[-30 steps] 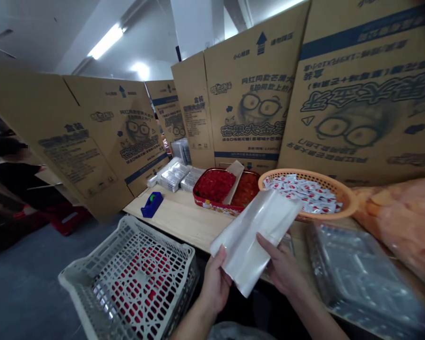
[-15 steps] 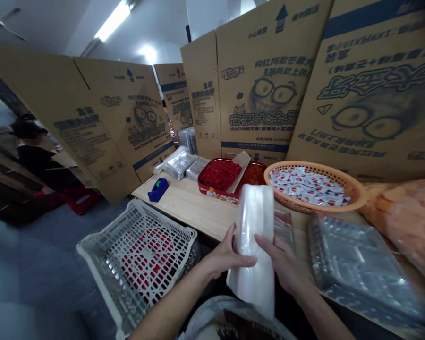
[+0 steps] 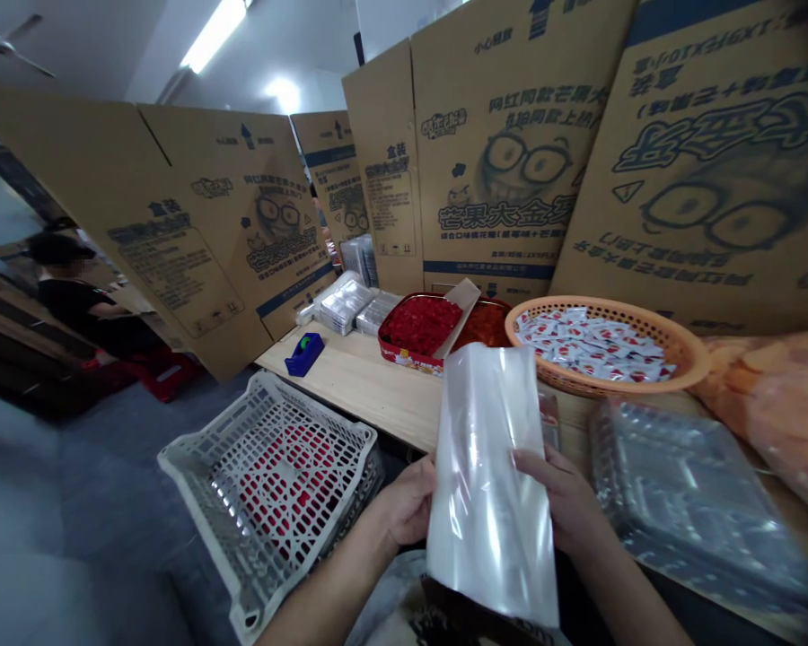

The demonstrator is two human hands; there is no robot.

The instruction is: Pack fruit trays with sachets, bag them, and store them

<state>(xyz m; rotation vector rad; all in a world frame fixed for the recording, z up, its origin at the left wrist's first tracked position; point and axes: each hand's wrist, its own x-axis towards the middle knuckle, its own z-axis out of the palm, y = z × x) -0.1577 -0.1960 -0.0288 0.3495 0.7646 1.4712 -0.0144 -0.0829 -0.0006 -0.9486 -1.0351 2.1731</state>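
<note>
A stack of clear plastic bags (image 3: 488, 484) is held upright in front of my body, fanned out fairly flat and shiny. My left hand (image 3: 410, 502) grips its left edge, fingers partly hidden behind it. On the right edge, my right hand (image 3: 558, 489) pinches the stack, thumb in front and the other fingers behind. Just beyond the bags stands a red-rimmed tin (image 3: 410, 357) with red shreds (image 3: 423, 325) and orange-red food, a pale scoop (image 3: 459, 314) resting across it. The bags cover part of a small clear package (image 3: 549, 422) on the table.
An orange basket (image 3: 690, 368) of small sachets stands back right, beside clear plastic trays (image 3: 687, 502) and a bag of orange pieces (image 3: 774, 386). A blue tape dispenser (image 3: 304, 355) and a grey crate (image 3: 202, 516) are left. Cardboard panels (image 3: 491, 179) wall the table (image 3: 364, 386). A person (image 3: 74, 296) sits far left.
The bag stack has spread from a narrow, folded bundle into a wider, flatter sheet. My hands have moved apart to its two side edges.
</note>
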